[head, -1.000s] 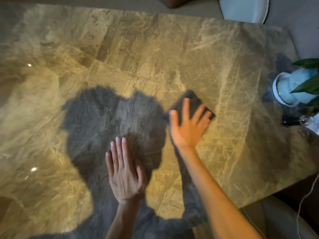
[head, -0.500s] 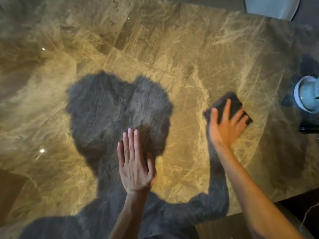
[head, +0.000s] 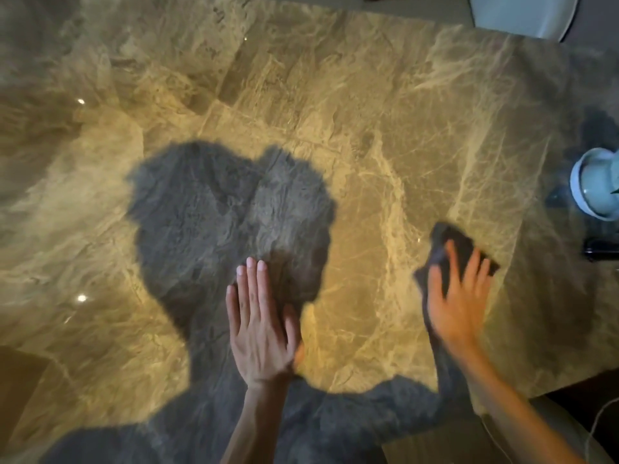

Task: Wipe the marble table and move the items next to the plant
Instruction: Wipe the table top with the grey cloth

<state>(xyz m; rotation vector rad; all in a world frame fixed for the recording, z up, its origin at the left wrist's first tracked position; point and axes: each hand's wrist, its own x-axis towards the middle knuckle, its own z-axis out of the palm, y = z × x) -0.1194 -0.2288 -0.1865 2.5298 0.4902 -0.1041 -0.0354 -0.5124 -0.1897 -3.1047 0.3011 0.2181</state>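
A glossy brown marble table (head: 351,112) fills the view. My right hand (head: 457,303) lies flat with spread fingers on a dark grey cloth (head: 464,244), pressing it to the table at the right; the hand is motion-blurred. My left hand (head: 259,323) rests flat on the marble near the middle, fingers straight and together, holding nothing. At the right edge stands the plant's pale blue pot (head: 598,182), mostly cut off. A dark item (head: 601,249) lies just below the pot.
A white chair (head: 522,13) stands beyond the table's far right corner. The table's near right corner drops off to a dark floor with a thin white cable (head: 599,426). My head's shadow covers the table's middle.
My right hand has swept the cloth to the right across the table, toward the pot, and then slightly nearer. My left hand has stayed flat on the marble.
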